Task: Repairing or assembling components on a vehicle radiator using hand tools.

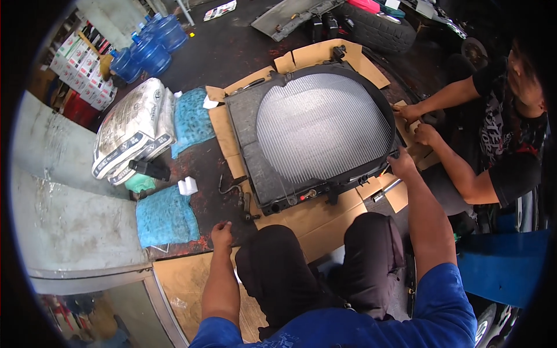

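Observation:
A car radiator lies flat on spread cardboard, with a round black fan shroud framing its silver finned core. My right hand is closed on the radiator's near right corner, by the shroud's edge. To the left of my knees, my left hand hangs in the air with its fingers curled in; whatever might be inside them is hidden. Across from my right arm, a co-worker's two hands are close to the radiator's right side. A metal tube-like tool lies on the cardboard near my right hand.
White sacks and blue patterned bags sit on the left. Dark tools lie at the radiator's near left corner. Behind are blue water jugs and a tyre. A blue panel stands at the right.

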Motion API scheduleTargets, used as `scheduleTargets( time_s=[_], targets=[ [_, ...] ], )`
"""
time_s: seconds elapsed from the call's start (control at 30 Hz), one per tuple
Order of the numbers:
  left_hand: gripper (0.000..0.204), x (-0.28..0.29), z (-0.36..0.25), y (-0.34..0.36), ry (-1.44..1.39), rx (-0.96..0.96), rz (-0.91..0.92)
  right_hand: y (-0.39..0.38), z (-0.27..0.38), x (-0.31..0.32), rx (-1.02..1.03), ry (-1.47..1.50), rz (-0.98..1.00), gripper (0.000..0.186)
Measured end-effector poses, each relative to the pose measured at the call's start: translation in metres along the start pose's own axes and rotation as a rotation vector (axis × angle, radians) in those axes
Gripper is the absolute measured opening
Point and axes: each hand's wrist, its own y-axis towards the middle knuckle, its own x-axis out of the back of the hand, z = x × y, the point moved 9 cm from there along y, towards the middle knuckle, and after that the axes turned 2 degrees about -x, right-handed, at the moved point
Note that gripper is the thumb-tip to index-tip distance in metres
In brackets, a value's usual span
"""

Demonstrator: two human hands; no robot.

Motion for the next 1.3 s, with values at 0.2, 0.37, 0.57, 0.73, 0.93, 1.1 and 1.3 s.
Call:
scheduleTargets(
  time_s=[0.2, 0.37, 0.57, 0.73, 0.93, 1.1, 1.3],
  targets=[
    [0.025, 0.053, -0.003, -0.023, -0.014, -0.026, 0.059, 0.014, 0.045, -0.010, 0.224, 0.089, -0.088, 0.058],
    [0.036, 0.090, -0.046, -0.011, 0.355, -0.103, 0.029, 0.004, 0.099, -0.022, 0.313, 0.124, 0.033, 0.050],
    [0.046, 0.048, -0.159, 0.008, 0.719, -0.441, 0.089, -0.006, 0.123, -0.034, 0.390, 0.261, 0.141, 0.044],
    [0.045, -0.046, -0.190, 0.024, 0.908, -0.518, 0.229, -0.052, 0.135, -0.039, 0.451, 0.194, 0.150, 0.042],
    [0.031, -0.104, -0.163, 0.093, -0.132, -0.172, 0.200, -0.090, 0.159, -0.064, 0.432, 0.326, 0.307, 0.034],
    [0.024, -0.150, -0.162, 0.138, -0.744, 0.094, 0.180, -0.102, 0.182, -0.069, 0.386, 0.397, 0.376, 0.032],
    [0.026, -0.143, -0.118, 0.200, -0.166, -0.122, -0.185, -0.072, 0.254, -0.094, 0.389, 0.446, 0.509, 0.033]
  ],
)
